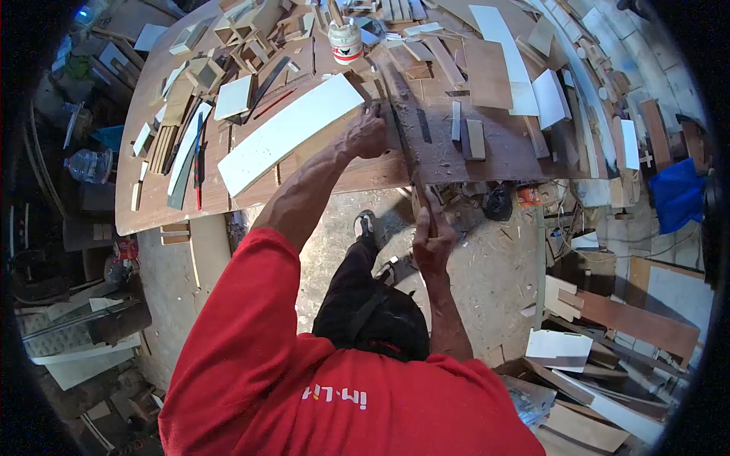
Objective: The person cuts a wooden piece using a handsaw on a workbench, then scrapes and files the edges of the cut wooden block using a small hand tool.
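Note:
My left hand (pixel 367 135) presses down on the table (pixel 304 178), its fingers curled beside the right end of a long white board (pixel 293 133). Whatever lies beneath those fingers is hidden. My right hand (pixel 434 242) hangs just off the front edge, wrapped round the near end of a long, narrow, dark hand saw (pixel 405 144). The saw's blade points away from me across the tabletop, passing close to the right of my left hand. Wood dust and shavings are scattered around it.
A white glue tub (pixel 346 42) stands at the back among wood offcuts. A red pencil (pixel 274 103) lies left of it. Small blocks (pixel 474 140) and panels (pixel 490 74) occupy the right side. Boards (pixel 639 323) are piled on the floor at right.

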`<action>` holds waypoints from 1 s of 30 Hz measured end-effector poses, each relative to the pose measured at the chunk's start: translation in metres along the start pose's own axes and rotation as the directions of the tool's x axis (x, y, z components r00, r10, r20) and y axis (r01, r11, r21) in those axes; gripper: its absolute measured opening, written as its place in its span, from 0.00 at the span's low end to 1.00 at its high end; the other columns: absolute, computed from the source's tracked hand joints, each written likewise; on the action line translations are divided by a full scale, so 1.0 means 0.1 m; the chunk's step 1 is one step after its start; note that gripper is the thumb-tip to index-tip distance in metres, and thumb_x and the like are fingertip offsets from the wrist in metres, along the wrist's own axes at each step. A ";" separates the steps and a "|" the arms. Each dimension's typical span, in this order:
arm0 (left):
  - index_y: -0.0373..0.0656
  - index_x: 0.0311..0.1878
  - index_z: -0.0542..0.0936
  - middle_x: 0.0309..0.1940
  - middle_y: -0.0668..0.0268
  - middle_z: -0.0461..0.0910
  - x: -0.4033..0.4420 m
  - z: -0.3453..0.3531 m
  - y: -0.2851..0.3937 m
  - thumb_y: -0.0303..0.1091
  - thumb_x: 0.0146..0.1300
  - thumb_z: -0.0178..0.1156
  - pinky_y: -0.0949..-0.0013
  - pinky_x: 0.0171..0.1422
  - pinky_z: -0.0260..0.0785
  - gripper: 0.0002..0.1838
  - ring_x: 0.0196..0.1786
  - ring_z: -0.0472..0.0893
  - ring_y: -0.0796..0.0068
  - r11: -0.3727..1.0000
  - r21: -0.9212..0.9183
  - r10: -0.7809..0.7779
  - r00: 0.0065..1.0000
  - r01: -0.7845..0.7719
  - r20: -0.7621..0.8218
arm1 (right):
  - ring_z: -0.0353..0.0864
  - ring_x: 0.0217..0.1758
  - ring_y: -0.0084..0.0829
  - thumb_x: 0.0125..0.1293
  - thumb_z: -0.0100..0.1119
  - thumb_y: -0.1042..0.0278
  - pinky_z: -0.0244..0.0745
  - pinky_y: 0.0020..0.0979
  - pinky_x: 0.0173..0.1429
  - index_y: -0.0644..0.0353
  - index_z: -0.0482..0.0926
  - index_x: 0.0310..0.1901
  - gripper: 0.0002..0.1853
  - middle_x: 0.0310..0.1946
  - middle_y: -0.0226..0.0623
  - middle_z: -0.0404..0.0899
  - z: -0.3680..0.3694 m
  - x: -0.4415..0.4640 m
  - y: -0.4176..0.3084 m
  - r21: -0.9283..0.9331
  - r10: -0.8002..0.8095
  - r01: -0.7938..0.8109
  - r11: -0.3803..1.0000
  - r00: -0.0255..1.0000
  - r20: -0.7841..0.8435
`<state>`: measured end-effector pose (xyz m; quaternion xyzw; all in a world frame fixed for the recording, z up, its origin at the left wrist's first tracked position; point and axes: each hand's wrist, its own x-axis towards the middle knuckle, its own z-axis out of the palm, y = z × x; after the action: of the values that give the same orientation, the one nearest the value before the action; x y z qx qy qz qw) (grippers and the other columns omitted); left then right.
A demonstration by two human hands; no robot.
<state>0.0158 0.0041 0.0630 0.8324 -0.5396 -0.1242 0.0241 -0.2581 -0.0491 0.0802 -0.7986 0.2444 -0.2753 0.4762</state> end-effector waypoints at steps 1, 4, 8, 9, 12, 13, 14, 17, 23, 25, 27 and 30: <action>0.37 0.26 0.83 0.48 0.45 0.76 0.01 -0.04 0.00 0.40 0.45 0.68 0.44 0.71 0.51 0.14 0.65 0.61 0.45 0.999 -0.043 -0.017 1.000 0.017 0.007 | 0.78 0.25 0.25 0.70 0.50 0.67 0.74 0.31 0.30 0.62 0.74 0.61 0.20 0.28 0.44 0.82 -0.01 -0.06 0.00 0.004 0.004 -0.004 1.000 1.000 -0.011; 0.37 0.28 0.83 0.50 0.42 0.74 -0.01 -0.10 0.05 0.40 0.46 0.69 0.44 0.71 0.51 0.15 0.68 0.58 0.45 0.999 -0.030 -0.029 0.999 0.028 -0.030 | 0.80 0.25 0.25 0.71 0.49 0.66 0.74 0.31 0.30 0.62 0.75 0.60 0.19 0.28 0.43 0.82 -0.22 -0.50 0.02 0.076 0.057 -0.054 0.996 0.998 -0.027; 0.36 0.29 0.83 0.52 0.41 0.74 0.01 -0.16 0.06 0.40 0.47 0.70 0.44 0.72 0.50 0.15 0.69 0.57 0.44 0.999 0.050 -0.004 0.994 -0.001 0.113 | 0.79 0.24 0.24 0.71 0.49 0.64 0.73 0.30 0.28 0.61 0.75 0.60 0.19 0.27 0.42 0.82 -0.27 -0.60 0.06 0.058 -0.020 0.022 0.998 0.999 -0.031; 0.36 0.30 0.83 0.54 0.42 0.73 0.00 -0.15 0.06 0.39 0.48 0.70 0.45 0.73 0.50 0.15 0.69 0.57 0.44 1.000 0.021 0.006 0.999 -0.007 0.054 | 0.79 0.24 0.24 0.71 0.49 0.64 0.73 0.30 0.28 0.61 0.75 0.60 0.19 0.27 0.42 0.82 -0.19 -0.41 0.06 0.058 -0.015 0.018 0.998 0.999 -0.043; 0.36 0.32 0.84 0.51 0.47 0.76 0.02 0.03 -0.02 0.41 0.49 0.68 0.42 0.71 0.52 0.16 0.67 0.60 0.45 0.999 0.029 0.034 0.999 -0.034 0.012 | 0.84 0.43 0.29 0.71 0.46 0.71 0.77 0.29 0.46 0.68 0.75 0.58 0.18 0.44 0.46 0.84 -0.03 -0.10 0.01 0.029 0.157 -0.158 0.987 0.987 0.043; 0.36 0.33 0.85 0.46 0.50 0.79 0.09 0.09 -0.10 0.43 0.49 0.66 0.40 0.68 0.54 0.18 0.65 0.63 0.47 0.997 0.062 0.049 0.999 -0.050 0.008 | 0.84 0.43 0.29 0.71 0.46 0.71 0.77 0.30 0.46 0.67 0.75 0.58 0.18 0.44 0.47 0.84 -0.05 -0.11 0.02 0.054 0.169 -0.174 0.983 0.983 0.073; 0.36 0.33 0.85 0.46 0.50 0.79 0.07 0.12 -0.11 0.43 0.49 0.66 0.40 0.68 0.54 0.18 0.65 0.63 0.47 0.996 0.063 0.055 0.998 -0.056 0.018 | 0.84 0.43 0.30 0.71 0.46 0.71 0.77 0.30 0.46 0.66 0.75 0.59 0.18 0.45 0.48 0.84 -0.10 -0.20 0.02 0.071 0.190 -0.199 0.977 0.975 0.115; 0.35 0.32 0.85 0.47 0.47 0.78 0.04 0.13 -0.08 0.40 0.48 0.66 0.39 0.70 0.53 0.16 0.66 0.62 0.45 0.993 -0.001 0.115 0.981 -0.116 -0.155 | 0.84 0.42 0.29 0.71 0.47 0.70 0.77 0.31 0.45 0.67 0.75 0.58 0.18 0.44 0.50 0.84 -0.31 -0.65 -0.06 0.103 0.204 -0.208 0.973 0.978 0.048; 0.35 0.32 0.85 0.52 0.42 0.74 0.03 0.15 -0.11 0.40 0.46 0.68 0.42 0.72 0.52 0.16 0.66 0.61 0.43 0.992 -0.035 0.113 0.978 -0.120 -0.173 | 0.83 0.38 0.31 0.71 0.49 0.69 0.77 0.31 0.40 0.66 0.75 0.58 0.18 0.41 0.51 0.83 -0.12 -0.18 -0.07 0.114 0.143 -0.145 0.983 0.989 0.027; 0.43 0.39 0.83 0.57 0.48 0.70 0.08 0.11 -0.14 0.44 0.47 0.72 0.45 0.72 0.49 0.19 0.65 0.60 0.45 0.999 -0.035 -0.016 1.000 0.017 0.018 | 0.82 0.35 0.30 0.71 0.49 0.68 0.75 0.30 0.38 0.67 0.75 0.57 0.17 0.39 0.50 0.83 -0.12 -0.11 -0.08 0.067 0.238 -0.248 0.966 0.963 0.125; 0.43 0.38 0.83 0.56 0.49 0.71 0.07 0.13 -0.13 0.44 0.47 0.72 0.46 0.72 0.50 0.18 0.65 0.60 0.46 0.999 -0.039 0.016 1.000 -0.016 -0.010 | 0.81 0.33 0.28 0.71 0.48 0.68 0.75 0.31 0.37 0.67 0.76 0.57 0.17 0.37 0.48 0.83 -0.20 -0.49 0.07 0.070 0.181 -0.187 0.980 0.980 0.085; 0.43 0.36 0.84 0.54 0.50 0.73 0.03 0.06 -0.09 0.44 0.47 0.72 0.47 0.72 0.50 0.18 0.65 0.61 0.46 1.000 -0.004 0.021 0.998 -0.022 -0.067 | 0.81 0.33 0.28 0.72 0.48 0.68 0.75 0.32 0.37 0.67 0.75 0.57 0.17 0.36 0.46 0.83 -0.32 -0.69 0.00 0.106 0.140 -0.140 0.984 0.990 0.011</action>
<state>0.0234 0.0060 0.0549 0.8302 -0.5471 -0.0971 0.0452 -0.3297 -0.0243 0.0784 -0.7533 0.2839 -0.2526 0.5368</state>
